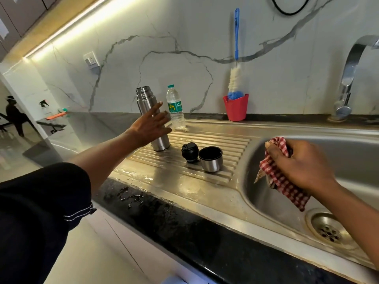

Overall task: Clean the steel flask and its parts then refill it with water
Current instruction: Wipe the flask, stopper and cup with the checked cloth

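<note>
Marble-patterned wall behind a wet steel draining board (229, 143); flask (144, 98) stands upright and uncapped at its back left corner, a plastic water bottle (175, 108) just beside it. Black stopper (190, 152) and steel cup (210, 160), mouth up, sit touching on the ribs nearer the front. Left hand (150, 126) is in front of the flask, fingers spread straight, holding nothing; contact cannot be confirmed. Right hand (297, 165) grips a bunched red checked cloth (287, 188) over the sink (348, 143). Bottle brush (236, 58) stands in a red holder (235, 109) against the wall; tap (348, 78) at right.
</note>
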